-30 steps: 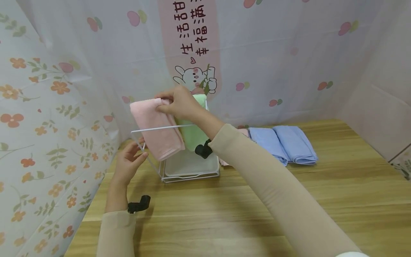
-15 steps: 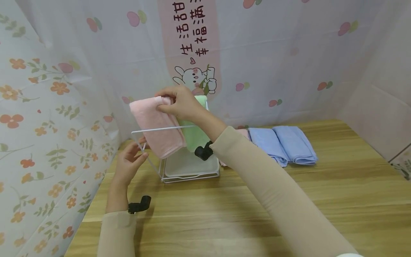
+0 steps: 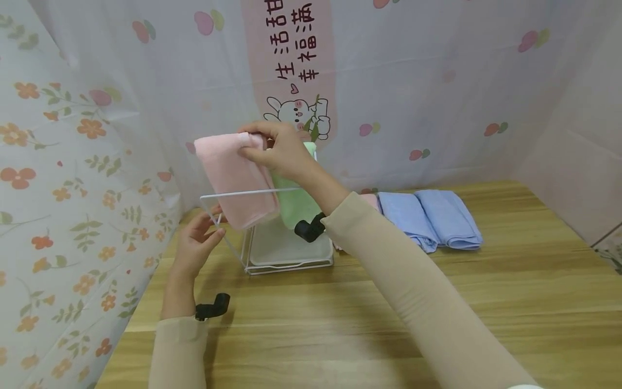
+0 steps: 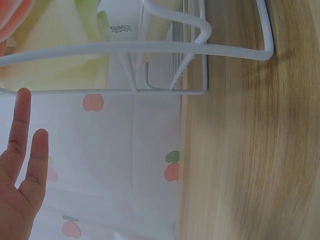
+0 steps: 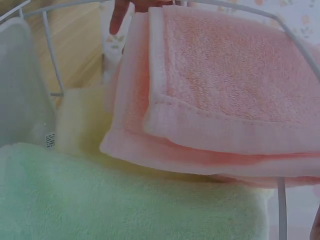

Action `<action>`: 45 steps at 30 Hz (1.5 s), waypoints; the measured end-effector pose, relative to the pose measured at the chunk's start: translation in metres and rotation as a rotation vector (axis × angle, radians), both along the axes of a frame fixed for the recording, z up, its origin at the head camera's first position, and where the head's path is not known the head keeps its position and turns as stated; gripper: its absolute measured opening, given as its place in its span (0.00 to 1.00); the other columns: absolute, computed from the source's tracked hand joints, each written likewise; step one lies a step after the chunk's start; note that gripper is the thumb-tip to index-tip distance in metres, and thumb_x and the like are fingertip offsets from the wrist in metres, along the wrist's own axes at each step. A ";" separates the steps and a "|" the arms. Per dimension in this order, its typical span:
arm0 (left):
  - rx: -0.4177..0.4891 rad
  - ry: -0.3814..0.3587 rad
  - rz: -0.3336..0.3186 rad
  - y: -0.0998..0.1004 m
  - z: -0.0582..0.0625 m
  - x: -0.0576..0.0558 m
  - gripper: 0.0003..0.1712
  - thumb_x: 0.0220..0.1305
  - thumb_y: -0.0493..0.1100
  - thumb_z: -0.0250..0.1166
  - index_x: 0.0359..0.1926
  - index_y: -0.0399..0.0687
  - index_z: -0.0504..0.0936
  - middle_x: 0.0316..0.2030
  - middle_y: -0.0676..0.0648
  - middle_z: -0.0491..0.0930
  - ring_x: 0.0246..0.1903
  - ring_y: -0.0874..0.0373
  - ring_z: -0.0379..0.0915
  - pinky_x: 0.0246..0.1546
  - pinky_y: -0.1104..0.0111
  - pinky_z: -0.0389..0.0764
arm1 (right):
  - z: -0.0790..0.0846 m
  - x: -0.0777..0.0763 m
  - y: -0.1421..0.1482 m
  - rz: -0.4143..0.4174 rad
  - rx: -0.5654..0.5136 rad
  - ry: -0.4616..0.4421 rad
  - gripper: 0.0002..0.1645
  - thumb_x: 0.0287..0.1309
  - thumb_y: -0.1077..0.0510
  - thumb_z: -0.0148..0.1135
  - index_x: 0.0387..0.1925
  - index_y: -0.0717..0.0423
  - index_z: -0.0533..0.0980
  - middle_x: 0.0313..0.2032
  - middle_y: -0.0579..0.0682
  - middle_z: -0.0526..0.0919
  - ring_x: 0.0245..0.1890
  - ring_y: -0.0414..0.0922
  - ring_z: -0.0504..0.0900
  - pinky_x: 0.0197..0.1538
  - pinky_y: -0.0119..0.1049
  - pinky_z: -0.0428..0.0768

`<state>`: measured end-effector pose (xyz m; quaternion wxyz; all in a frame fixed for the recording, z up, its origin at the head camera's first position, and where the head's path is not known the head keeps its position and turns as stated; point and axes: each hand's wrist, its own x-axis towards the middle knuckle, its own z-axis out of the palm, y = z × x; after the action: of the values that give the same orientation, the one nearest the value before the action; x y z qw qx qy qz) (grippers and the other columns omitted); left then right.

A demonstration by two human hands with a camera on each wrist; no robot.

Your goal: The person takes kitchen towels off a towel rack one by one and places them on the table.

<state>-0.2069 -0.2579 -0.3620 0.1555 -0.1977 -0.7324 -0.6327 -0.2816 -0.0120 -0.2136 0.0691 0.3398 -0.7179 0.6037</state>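
Pink towel (image 3: 238, 186) has come up a bit vs. half a sec ago, R hand (image 3: 284, 154) rising w/ it. Towel's folded to a thick, soft-edged rectangle: looped terry pile, flat stitched hem. It tilts at L end of the wire rack (image 4: 125, 47), lower part behind the front bar, top above it. R hand pinches its top edge betw. thumb & fingers. L hand (image 3: 191, 246) is at the rack's L side, fingers apart & fairly straight, no towel in it. Rack = thin white rounded wire. Fuzzy green towel (image 3: 293, 208) just beside the pink; pale-yellow cloth (image 5: 82, 120) alongside; smooth white tray (image 3: 291, 246) at bottom. Farther R, folded blue towels (image 3: 405, 216) on wood-grain table (image 3: 311, 335).
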 end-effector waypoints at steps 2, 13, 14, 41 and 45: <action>0.009 0.003 0.000 0.000 -0.001 0.000 0.27 0.62 0.20 0.57 0.55 0.49 0.81 0.56 0.64 0.80 0.50 0.67 0.77 0.50 0.76 0.79 | 0.001 0.001 0.001 -0.008 -0.024 -0.011 0.17 0.56 0.64 0.70 0.49 0.61 0.82 0.37 0.51 0.82 0.31 0.37 0.74 0.32 0.26 0.74; 0.022 0.009 -0.024 0.003 -0.003 -0.003 0.29 0.62 0.21 0.58 0.56 0.55 0.81 0.49 0.62 0.82 0.52 0.66 0.77 0.51 0.75 0.79 | 0.010 0.004 0.009 -0.077 -0.185 0.020 0.17 0.54 0.65 0.72 0.47 0.63 0.83 0.39 0.52 0.84 0.28 0.37 0.73 0.30 0.26 0.75; 0.020 0.007 -0.023 0.002 -0.003 -0.003 0.29 0.62 0.21 0.58 0.56 0.54 0.81 0.49 0.61 0.82 0.52 0.65 0.77 0.51 0.75 0.79 | 0.010 0.005 0.010 -0.080 -0.194 0.014 0.17 0.54 0.65 0.72 0.47 0.63 0.83 0.39 0.52 0.84 0.28 0.37 0.73 0.30 0.26 0.75; -0.051 -0.040 0.001 -0.003 -0.002 0.002 0.25 0.66 0.26 0.59 0.63 0.30 0.69 0.67 0.61 0.70 0.54 0.63 0.76 0.51 0.76 0.79 | 0.016 0.020 0.061 -0.168 -0.563 0.118 0.19 0.51 0.73 0.69 0.47 0.74 0.78 0.36 0.45 0.85 0.33 0.39 0.78 0.36 0.27 0.83; -0.046 -0.036 0.003 -0.004 -0.001 0.002 0.25 0.65 0.25 0.59 0.63 0.27 0.67 0.65 0.64 0.71 0.53 0.64 0.77 0.51 0.77 0.79 | 0.020 0.023 0.072 -0.207 -0.567 0.163 0.18 0.52 0.72 0.69 0.46 0.71 0.80 0.37 0.47 0.85 0.32 0.40 0.79 0.36 0.28 0.83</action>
<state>-0.2046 -0.2615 -0.3625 0.1386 -0.1885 -0.7498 -0.6189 -0.2589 0.0598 -0.1937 0.2794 0.2791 -0.5437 0.7405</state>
